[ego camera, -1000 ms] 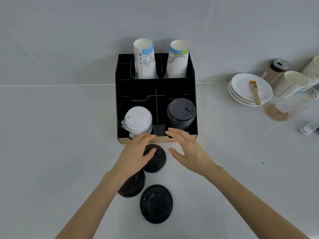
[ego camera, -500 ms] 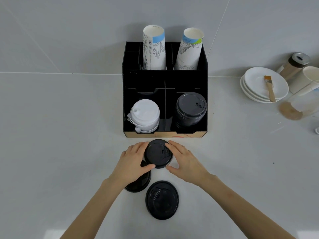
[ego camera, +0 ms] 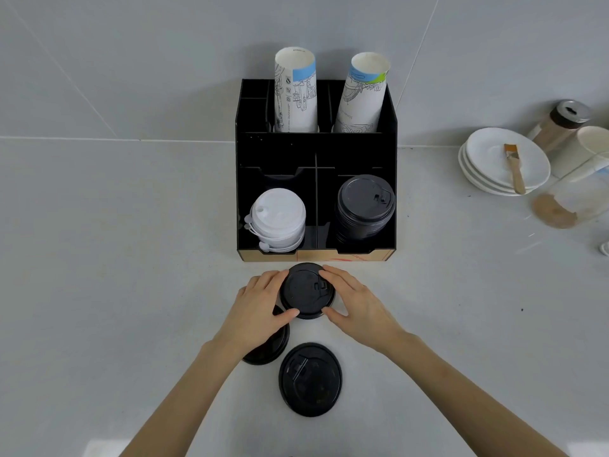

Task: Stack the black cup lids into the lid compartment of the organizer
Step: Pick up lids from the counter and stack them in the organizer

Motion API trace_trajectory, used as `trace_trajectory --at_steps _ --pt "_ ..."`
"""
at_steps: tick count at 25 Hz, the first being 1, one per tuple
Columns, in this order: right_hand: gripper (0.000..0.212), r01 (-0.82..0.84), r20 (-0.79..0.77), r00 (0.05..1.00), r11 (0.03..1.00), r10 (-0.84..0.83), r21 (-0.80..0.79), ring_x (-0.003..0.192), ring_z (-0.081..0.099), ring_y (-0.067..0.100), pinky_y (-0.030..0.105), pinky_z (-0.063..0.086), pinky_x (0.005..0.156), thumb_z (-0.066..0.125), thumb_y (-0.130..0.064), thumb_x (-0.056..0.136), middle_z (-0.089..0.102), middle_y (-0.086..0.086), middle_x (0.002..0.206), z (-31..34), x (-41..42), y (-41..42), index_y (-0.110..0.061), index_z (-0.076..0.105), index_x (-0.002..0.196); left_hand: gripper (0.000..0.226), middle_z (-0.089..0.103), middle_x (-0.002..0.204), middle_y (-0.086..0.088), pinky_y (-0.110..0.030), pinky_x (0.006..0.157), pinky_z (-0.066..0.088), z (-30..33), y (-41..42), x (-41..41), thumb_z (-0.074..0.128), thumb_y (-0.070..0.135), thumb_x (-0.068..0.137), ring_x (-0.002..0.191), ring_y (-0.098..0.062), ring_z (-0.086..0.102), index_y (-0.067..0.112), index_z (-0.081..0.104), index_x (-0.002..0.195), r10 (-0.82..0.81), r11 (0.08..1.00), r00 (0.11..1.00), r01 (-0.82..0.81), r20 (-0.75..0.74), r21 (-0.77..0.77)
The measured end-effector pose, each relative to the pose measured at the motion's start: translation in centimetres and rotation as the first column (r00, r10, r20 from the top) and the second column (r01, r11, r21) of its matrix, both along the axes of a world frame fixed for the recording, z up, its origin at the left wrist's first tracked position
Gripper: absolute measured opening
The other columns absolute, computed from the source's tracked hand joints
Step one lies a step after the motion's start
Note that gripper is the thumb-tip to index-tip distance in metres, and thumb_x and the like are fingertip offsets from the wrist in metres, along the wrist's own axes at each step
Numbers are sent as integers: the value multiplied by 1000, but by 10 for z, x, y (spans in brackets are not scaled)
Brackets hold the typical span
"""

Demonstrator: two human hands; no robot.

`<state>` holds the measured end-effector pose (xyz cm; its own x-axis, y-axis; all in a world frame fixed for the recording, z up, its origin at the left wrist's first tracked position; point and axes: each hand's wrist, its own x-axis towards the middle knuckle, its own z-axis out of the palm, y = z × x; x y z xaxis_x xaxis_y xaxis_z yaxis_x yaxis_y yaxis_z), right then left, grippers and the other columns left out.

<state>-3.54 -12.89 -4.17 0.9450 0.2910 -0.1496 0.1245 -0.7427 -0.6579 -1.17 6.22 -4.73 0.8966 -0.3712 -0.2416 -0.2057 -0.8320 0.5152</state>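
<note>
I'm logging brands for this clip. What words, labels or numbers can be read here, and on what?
Nothing can be read.
Left paper cup: line drawings and small printed marks, too small to read.
Right paper cup: sideways print, blurred.
Organizer front edge: red marking, blurred.
Black lids: no text visible.

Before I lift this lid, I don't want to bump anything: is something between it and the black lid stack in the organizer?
Nothing loose. Between the held lid, gripped by the left hand and right hand, and the black stack stands only the organizer's low front lip.
</note>
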Motion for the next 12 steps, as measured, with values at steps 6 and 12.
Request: trace_trajectory --at_steps 6,12 --pt "52 106 77 990 987 -116 122 130 36 12 16 25 108 59 -17 84 36 0 143 22 -8 -15 -17 37 132 63 39 138 3 -31 106 34 25 -10 0 59 33 82 122 -13 41 23 28 135 7 965 999 5 45 -261" --pt "48 156 187 964 971 -189 180 123 38 6 -5 19 96 62 -14 82 39 -1 141 51 -4 -34 -17 43 127 58 39 137 7 -16 97 29 52 -30 8 59 31 82 116 0 38 27 30 133 16 931 990 37 141 -364"
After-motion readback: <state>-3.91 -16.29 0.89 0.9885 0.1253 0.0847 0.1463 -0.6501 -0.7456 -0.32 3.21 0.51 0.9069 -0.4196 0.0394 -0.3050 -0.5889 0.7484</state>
